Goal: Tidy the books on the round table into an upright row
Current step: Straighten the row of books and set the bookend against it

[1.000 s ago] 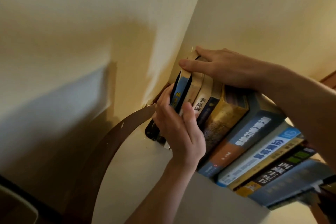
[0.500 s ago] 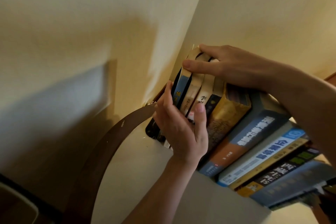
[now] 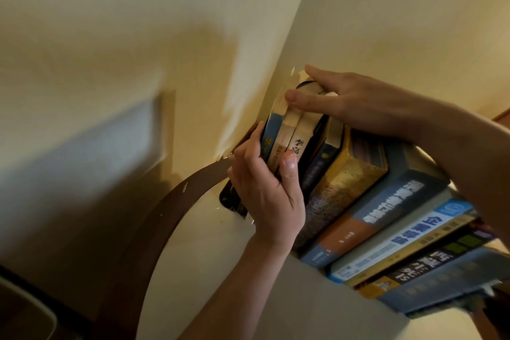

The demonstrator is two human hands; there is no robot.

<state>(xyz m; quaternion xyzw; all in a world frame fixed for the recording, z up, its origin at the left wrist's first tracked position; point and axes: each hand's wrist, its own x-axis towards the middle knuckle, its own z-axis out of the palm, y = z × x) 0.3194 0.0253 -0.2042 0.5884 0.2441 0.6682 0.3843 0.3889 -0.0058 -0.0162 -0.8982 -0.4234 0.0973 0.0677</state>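
A row of several books (image 3: 392, 218) stands on the round table (image 3: 220, 270), spines toward me, against the wall corner. At the row's wall end are thin books (image 3: 287, 132): a blue-spined one and two cream-spined ones. My left hand (image 3: 265, 193) grips these thin books low on their spines, fingers on the wall side, thumb across the spines. My right hand (image 3: 336, 102) grips their top edges, thumb on the spines and fingers over the tops. Thicker books, among them a yellow one (image 3: 342, 182) and a blue-and-orange one (image 3: 386, 207), lean beside them.
The table has a pale top and a dark brown curved rim (image 3: 154, 229). Two cream walls meet in a corner (image 3: 289, 36) right behind the books. A dark object (image 3: 229, 196) lies on the table under the thin books. Something pale (image 3: 24, 309) sits at lower left.
Both hands have pushed the thin books closer to the wall corner and more upright. My left thumb has slid up across the spines; my right thumb now presses lower on the cream spines.
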